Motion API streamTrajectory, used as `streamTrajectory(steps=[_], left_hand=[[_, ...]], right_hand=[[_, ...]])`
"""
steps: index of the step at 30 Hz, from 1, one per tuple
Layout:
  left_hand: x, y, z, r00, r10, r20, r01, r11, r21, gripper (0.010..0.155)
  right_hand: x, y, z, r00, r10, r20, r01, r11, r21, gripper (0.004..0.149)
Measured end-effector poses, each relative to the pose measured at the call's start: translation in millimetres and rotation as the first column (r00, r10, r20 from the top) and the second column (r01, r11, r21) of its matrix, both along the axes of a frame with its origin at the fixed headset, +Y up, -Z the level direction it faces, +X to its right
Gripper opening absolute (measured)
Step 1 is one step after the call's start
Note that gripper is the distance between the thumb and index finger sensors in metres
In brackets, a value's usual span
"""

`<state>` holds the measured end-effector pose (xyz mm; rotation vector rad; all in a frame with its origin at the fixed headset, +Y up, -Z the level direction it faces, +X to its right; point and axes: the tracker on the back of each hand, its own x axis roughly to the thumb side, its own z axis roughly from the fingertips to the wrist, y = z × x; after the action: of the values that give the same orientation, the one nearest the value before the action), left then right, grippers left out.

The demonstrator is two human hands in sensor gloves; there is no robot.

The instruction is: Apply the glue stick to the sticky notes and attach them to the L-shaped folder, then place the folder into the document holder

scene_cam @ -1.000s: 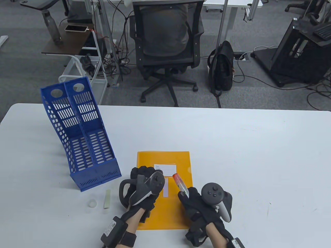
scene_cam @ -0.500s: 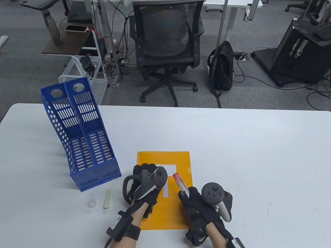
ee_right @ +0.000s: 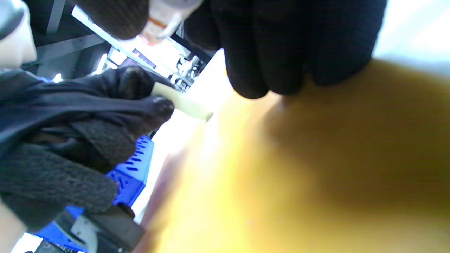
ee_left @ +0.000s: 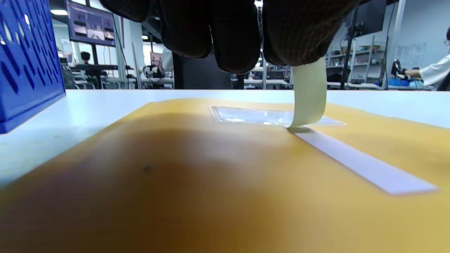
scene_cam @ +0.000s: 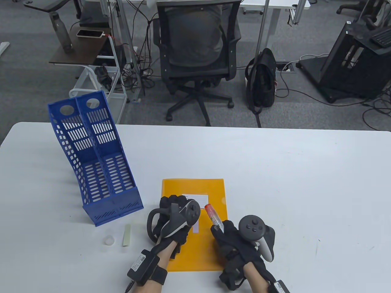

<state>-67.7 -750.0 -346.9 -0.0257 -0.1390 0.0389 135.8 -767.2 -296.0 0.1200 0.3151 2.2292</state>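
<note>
While the left hand [scene_cam: 174, 217] pinches the pale note strip [ee_left: 309, 95], far end seemingly touching the yellow folder [scene_cam: 210, 253] flat on the surface, lower and smooth it gradually; right hand [scene_cam: 236, 244] fingers grip the glue stick [scene_cam: 213, 217].

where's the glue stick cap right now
In the table view the cap sits on the white table, left of the loose pale strip and just in front of the blue document holder.
</note>
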Motion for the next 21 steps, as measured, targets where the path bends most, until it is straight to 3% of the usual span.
streamTrajectory(steps=[4, 10, 21], left_hand=[[2.7, -3.9, -0.9, 0.999, -0.014, 0.033, 0.018, 0.992, -0.123, 0.039], [5.0, -11.4, -1.5, 0.998, -0.028, 0.056, 0.040, 0.976, -0.212, 0.039], [7.7, -12.2, 1.0, 0.996, -0.061, 0.071, 0.076, 0.968, -0.239, 0.039]], right_hand=[[0.0, 0.0, 0.0, 1.000, 0.000, 0.000, 0.000, 1.000, 0.000, 0.060], [0.2, 0.0, -0.2, 1.000, -0.005, 0.001, 0.005, 1.000, -0.004, 0.060], [0.6, 0.0, -0.5, 1.000, -0.004, 0.002, 0.004, 1.000, -0.005, 0.060]])
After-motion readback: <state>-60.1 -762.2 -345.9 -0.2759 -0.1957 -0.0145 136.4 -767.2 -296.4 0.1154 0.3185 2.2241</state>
